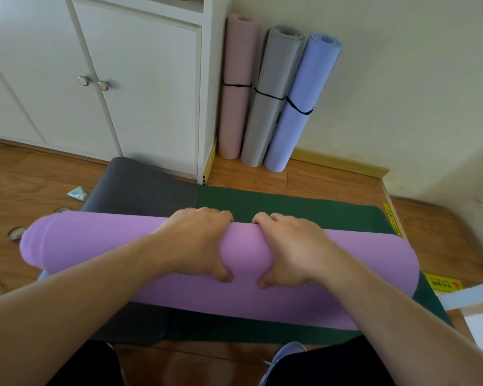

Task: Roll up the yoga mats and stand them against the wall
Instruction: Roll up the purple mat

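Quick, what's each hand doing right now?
Left hand: closed, gripping the purple mat.
Right hand: closed, gripping the same mat.

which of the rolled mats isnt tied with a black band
The purple mat under both hands, lying on the floor. The pink, grey and blue ones standing at the wall are banded.

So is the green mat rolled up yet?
No. The green mat lies spread flat on the floor under the purple roll both hands hold.
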`<state>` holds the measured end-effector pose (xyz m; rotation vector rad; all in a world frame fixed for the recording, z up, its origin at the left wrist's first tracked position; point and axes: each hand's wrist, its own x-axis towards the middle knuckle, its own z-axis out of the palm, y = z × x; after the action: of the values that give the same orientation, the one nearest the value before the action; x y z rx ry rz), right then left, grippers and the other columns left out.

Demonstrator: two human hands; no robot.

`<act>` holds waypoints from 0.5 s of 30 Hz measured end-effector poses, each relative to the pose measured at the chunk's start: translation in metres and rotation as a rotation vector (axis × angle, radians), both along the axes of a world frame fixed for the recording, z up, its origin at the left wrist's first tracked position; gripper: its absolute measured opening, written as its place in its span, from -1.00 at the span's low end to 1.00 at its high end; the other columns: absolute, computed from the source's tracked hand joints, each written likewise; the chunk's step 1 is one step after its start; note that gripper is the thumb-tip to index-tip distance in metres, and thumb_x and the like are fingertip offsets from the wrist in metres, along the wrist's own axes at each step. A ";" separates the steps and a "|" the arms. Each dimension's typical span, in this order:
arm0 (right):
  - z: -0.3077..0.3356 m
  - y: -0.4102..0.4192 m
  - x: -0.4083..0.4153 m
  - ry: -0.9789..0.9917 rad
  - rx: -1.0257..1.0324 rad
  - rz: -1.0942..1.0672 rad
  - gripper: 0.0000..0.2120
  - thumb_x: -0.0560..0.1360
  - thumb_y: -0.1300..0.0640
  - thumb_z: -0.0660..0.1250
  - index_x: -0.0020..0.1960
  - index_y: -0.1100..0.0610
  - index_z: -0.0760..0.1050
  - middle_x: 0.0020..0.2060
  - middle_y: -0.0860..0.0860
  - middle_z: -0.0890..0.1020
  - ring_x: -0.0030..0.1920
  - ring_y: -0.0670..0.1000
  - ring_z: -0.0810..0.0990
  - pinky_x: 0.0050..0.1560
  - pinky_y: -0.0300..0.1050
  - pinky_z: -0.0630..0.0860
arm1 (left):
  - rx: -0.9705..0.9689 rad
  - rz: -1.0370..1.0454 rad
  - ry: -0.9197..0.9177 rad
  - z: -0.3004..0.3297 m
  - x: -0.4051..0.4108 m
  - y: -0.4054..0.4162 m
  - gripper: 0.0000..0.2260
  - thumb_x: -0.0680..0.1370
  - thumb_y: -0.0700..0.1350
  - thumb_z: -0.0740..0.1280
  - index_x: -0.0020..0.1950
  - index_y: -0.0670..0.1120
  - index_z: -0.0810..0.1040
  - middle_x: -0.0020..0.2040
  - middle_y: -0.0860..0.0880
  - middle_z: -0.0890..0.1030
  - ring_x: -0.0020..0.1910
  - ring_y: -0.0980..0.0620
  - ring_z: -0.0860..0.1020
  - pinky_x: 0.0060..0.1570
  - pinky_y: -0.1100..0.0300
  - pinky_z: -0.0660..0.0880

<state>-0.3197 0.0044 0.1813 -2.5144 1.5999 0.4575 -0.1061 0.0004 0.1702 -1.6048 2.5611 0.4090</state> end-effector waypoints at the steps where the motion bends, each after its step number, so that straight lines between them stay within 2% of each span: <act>1: -0.001 0.000 0.001 -0.006 0.000 0.004 -0.18 0.16 -0.37 0.62 0.23 -0.10 0.31 0.04 -0.11 0.53 0.00 0.04 0.55 -0.11 0.00 0.47 | 0.014 -0.008 -0.007 -0.001 0.000 0.001 -0.27 0.20 0.44 0.50 0.24 0.12 0.45 0.04 0.15 0.55 0.00 0.04 0.56 0.00 0.03 0.57; 6: 0.006 -0.006 -0.005 -0.076 0.023 -0.059 -0.18 0.14 -0.43 0.56 0.27 -0.17 0.36 0.07 -0.17 0.58 0.04 0.03 0.58 0.01 0.06 0.58 | -0.090 -0.094 -0.107 -0.004 -0.004 0.003 -0.01 0.20 0.48 0.52 0.48 0.07 0.28 0.27 0.05 0.41 0.23 -0.01 0.44 0.30 0.00 0.47; 11: 0.005 -0.003 -0.004 -0.113 0.039 -0.049 -0.20 0.22 -0.39 0.55 0.32 -0.15 0.33 0.13 -0.14 0.54 0.12 0.02 0.56 0.08 0.05 0.57 | -0.118 -0.063 -0.041 -0.004 -0.005 0.000 -0.21 0.26 0.38 0.54 0.36 0.07 0.38 0.18 0.10 0.51 0.11 0.03 0.53 0.14 0.05 0.52; 15: 0.001 -0.002 0.000 -0.053 -0.045 0.041 -0.02 0.18 -0.38 0.62 0.44 -0.08 0.26 0.24 -0.07 0.49 0.23 0.07 0.50 0.23 0.06 0.50 | -0.022 0.016 0.022 0.004 0.002 -0.005 -0.26 0.20 0.43 0.51 0.27 0.14 0.44 0.06 0.15 0.56 0.00 0.07 0.56 0.00 0.04 0.58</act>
<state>-0.3202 0.0021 0.1821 -2.5740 1.5595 0.3609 -0.1040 -0.0043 0.1743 -1.6381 2.5800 0.4033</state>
